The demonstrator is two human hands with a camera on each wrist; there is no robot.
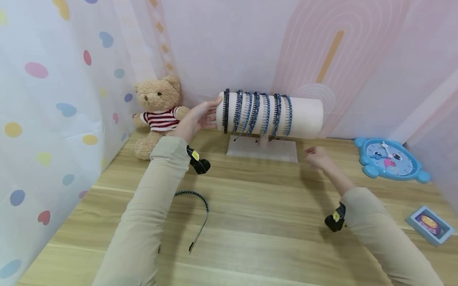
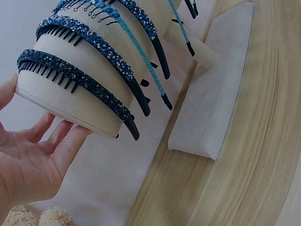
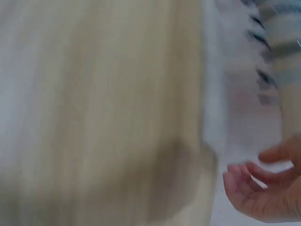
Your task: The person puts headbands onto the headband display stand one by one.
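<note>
A cream headband display stand (image 1: 308,115), a padded roll on a flat base, carries several blue and black glittery headbands (image 1: 255,113). At the roll's left end my left hand (image 1: 198,117) holds the rim. In the left wrist view, the thumb of that left hand (image 2: 35,162) is on one side of the end and the fingers lie against the other, close to a dark sequined headband (image 2: 77,77). My right hand (image 1: 318,157) hovers right of the stand's base with fingers loosely curled and nothing in them; the right wrist view shows this hand (image 3: 263,188) blurred.
One braided headband (image 1: 204,200) lies on the wooden table (image 1: 257,222), partly hidden by my left sleeve. A teddy bear (image 1: 157,99) in a striped shirt sits at the back left. On the right are a blue toy clock (image 1: 391,159) and a small blue framed box (image 1: 429,225).
</note>
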